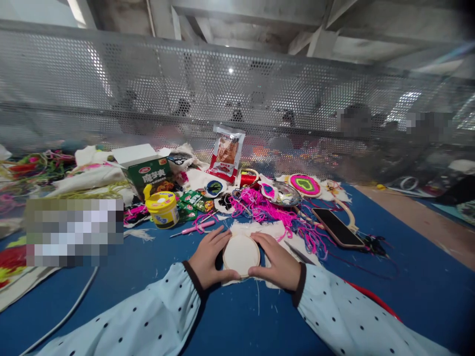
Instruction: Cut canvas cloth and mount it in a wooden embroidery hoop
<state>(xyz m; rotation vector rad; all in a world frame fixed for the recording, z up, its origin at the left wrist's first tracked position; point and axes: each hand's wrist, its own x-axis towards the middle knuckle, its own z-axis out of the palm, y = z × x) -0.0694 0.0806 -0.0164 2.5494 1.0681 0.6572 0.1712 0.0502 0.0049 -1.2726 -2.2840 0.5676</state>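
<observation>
My two pale blue, dark-dotted sleeves, the left and the right, lie nearest, and both reach in toward the small round hoop in front of me. I have it gripped from both sides: my left hand curves around its left edge and my right hand around its right, thumbs along the near rim, fingers toward the far one. White cloth fills the ring, and frayed fabric spreads out around it on the blue table. Just beyond the hoop, to the left, lies a pink-handled tool; farther left of it stand a yellow tub and, behind that, a green box. Straight beyond the hoop I see a tangle of bright pink yarn, with a red-and-clear snack packet propped up farther back. Beyond it and to the right are a metal dish and a round piece ringed in pink, yellow and green. A phone lies dark-screened to the hoop's right, and a perforated metal screen stands across the far side.
</observation>
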